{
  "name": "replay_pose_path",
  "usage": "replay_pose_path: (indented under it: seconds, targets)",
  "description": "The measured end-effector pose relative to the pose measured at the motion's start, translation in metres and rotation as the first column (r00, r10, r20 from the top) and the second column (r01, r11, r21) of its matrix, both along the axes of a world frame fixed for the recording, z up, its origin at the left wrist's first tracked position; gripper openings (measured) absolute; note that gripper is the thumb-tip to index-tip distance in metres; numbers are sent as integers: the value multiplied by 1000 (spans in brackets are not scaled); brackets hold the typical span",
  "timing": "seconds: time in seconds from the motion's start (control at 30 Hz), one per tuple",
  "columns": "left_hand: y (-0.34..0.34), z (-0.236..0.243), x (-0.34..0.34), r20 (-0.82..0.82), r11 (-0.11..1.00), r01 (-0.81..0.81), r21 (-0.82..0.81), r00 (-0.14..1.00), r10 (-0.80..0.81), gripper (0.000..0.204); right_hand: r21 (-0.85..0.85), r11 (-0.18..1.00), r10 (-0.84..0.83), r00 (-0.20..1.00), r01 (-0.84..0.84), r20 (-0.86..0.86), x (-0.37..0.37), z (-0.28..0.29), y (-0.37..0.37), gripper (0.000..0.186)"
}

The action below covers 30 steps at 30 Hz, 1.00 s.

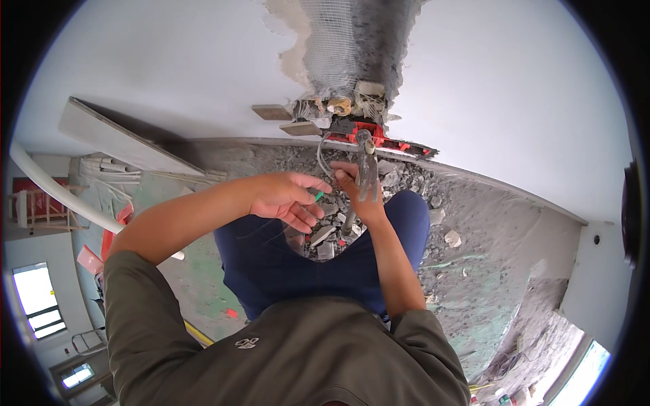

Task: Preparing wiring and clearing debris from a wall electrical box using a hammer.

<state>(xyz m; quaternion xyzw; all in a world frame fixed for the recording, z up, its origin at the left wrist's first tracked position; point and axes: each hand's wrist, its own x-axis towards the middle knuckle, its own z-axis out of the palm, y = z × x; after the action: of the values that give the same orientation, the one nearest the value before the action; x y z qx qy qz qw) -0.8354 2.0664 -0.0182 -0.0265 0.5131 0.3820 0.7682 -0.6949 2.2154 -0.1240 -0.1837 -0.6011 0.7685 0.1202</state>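
My left hand [290, 201] hovers over the rubble, thumb and forefinger closed on a small green piece [318, 196]; its other fingers are loosely curled. Just to its right, my right hand [363, 197] is wrapped round a claw hammer. The worn metal hammer head [367, 168] points up toward the wall, and its handle shows below the hand. Thin pale cables [321, 154] loop down from the wall opening to the fingertips of my right hand. Whether those fingers also grip the cables, I cannot tell. Behind the hammer, a row of red plastic boxes [399, 144] sits low against the wall.
Broken masonry [325, 235] lies between my knees. Above the boxes, a chased channel with mesh [330, 47] runs up the white wall. A board [128, 139] leans at left, near white pipes [112, 169]. A thick white pipe [61, 193] passes beside my left arm.
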Motion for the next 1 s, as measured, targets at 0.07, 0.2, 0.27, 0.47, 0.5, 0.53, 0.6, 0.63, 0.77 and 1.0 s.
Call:
replay_pose_path:
  seconds: [0.07,0.2,0.27,0.47,0.5,0.53,0.6,0.63,0.77,1.0]
  targets:
    - [-1,1,-2,-25,999,28,-18,999,-29,50,-109,994,-8,999,3,-43,-1,1,-1,26]
    - [2,-2,-4,-134,999,21,-33,991,-25,48,-141,990,-11,1000,11,2,-2,3,-4,22]
    - [5,-3,-3,-179,1000,11,-4,984,-12,47,-176,983,-42,999,45,17,-1,3,-6,21]
    - [22,-9,1,-323,998,41,41,946,-26,40,-31,996,-83,997,83,6,4,-6,-3,20]
    - [26,-11,2,-362,997,38,61,932,-14,35,7,997,-80,996,80,-34,5,-7,-2,20]
    - [28,-13,3,-399,996,36,81,917,0,30,44,996,-75,995,78,-73,6,-7,-1,20]
    - [33,-15,3,-413,996,48,81,911,-10,26,40,995,-88,992,92,-85,7,-4,0,21]
    - [35,-16,2,-429,995,55,81,903,-15,22,29,995,-95,994,97,-54,7,-2,0,22]
    - [42,-21,0,-487,989,56,139,873,19,20,-244,960,-133,991,137,33,12,7,5,28]
    - [60,-16,12,-622,962,83,261,776,102,17,-210,961,-193,980,179,-50,12,16,14,31]
